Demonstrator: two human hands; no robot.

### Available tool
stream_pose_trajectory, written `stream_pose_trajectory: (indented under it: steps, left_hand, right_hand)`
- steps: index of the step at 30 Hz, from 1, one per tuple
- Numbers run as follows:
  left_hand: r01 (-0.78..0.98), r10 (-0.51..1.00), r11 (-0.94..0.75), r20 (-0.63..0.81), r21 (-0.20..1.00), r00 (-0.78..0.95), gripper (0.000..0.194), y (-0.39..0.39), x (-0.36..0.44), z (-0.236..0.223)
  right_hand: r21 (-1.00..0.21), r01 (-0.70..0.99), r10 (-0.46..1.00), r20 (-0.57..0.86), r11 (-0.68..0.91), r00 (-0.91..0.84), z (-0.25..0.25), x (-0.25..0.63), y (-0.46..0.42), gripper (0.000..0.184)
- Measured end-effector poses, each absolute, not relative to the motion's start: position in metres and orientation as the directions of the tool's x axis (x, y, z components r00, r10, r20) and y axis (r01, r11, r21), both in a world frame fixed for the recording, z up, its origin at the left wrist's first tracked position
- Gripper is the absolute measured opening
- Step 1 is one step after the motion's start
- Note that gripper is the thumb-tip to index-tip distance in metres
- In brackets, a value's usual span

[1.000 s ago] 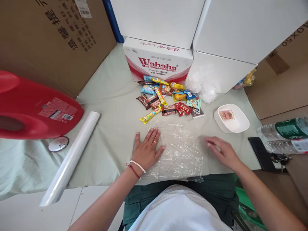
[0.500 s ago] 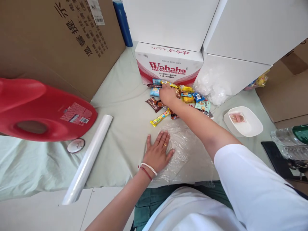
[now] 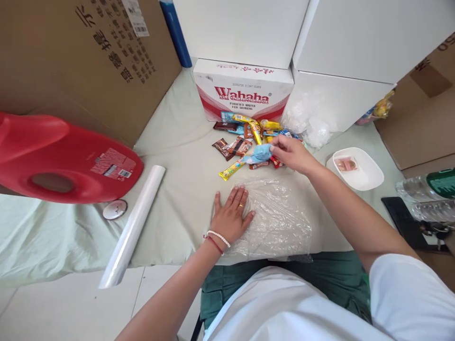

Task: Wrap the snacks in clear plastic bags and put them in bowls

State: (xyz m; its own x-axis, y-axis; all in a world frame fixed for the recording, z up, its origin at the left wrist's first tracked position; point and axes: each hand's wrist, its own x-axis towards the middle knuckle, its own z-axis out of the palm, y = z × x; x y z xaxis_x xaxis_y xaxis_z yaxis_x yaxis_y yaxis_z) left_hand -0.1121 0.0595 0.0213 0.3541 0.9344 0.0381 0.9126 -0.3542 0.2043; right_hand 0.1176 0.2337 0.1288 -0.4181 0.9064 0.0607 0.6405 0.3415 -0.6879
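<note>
My right hand (image 3: 289, 152) pinches a light blue snack packet (image 3: 261, 153) by its right end, above the front of a heap of wrapped snacks. In that heap lie a yellow snack stick (image 3: 232, 169), a brown packet (image 3: 222, 148), a dark chocolate-coloured bar (image 3: 225, 126) and several others, some hidden behind the hand. My left hand (image 3: 231, 216) rests flat with fingers spread at the left edge of a clear plastic bag (image 3: 277, 218), which lies crinkled on the cloth-covered table (image 3: 181, 189).
A Wahaha carton (image 3: 245, 92) stands behind the snacks. To the right are crumpled clear plastic (image 3: 313, 123), a white bowl (image 3: 369, 173) holding a small packet, and bottles (image 3: 430, 192). On the left lie a plastic film roll (image 3: 133, 225), a round lid (image 3: 114, 209) and a red jug (image 3: 71, 163).
My right hand has come out of the back of the heap, toward me and to the right, with the light blue packet in its fingers. My left hand stays flat.
</note>
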Motion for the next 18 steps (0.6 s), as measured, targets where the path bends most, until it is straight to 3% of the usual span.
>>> stream_pose_trajectory:
  steps: [2,5,7,10,13,15,18]
  left_hand:
    - [0.915,0.935,-0.353,0.032,0.194,0.354,0.068,0.060,-0.111,0.021]
    - [0.917,0.934,-0.355,0.025,0.180,0.356,0.070,0.060,-0.110,0.019]
    - [0.920,0.935,-0.352,0.017,0.172,0.355,0.072,0.061,-0.109,0.018]
    - [0.925,0.938,-0.345,0.010,0.162,0.348,0.073,0.060,-0.108,0.017]
    - [0.928,0.939,-0.340,0.009,0.152,0.343,0.072,0.060,-0.107,0.018]
    - [0.930,0.940,-0.340,0.009,0.143,0.342,0.071,0.060,-0.107,0.017]
    - [0.932,0.940,-0.339,0.004,0.128,0.342,0.072,0.060,-0.107,0.017]
  right_hand:
    - [-0.762,0.615,0.918,-0.070,0.204,-0.391,0.123,0.144,0.199,0.022]
    - [-0.727,0.671,0.942,-0.110,0.142,-0.318,0.108,0.163,0.145,0.021]
    - [-0.621,0.759,0.960,-0.040,0.194,-0.278,0.099,0.166,0.113,0.022]
    - [-0.459,0.800,0.891,-0.039,0.387,-0.453,0.091,0.168,0.080,0.024]
    - [-0.478,0.740,0.812,-0.091,0.473,-0.577,0.089,0.174,0.071,0.029]
    - [-0.495,0.725,0.833,-0.004,0.479,-0.553,0.087,0.175,0.073,0.033]
    - [-0.478,0.620,0.742,0.109,0.622,-0.661,0.078,0.169,0.075,0.058]
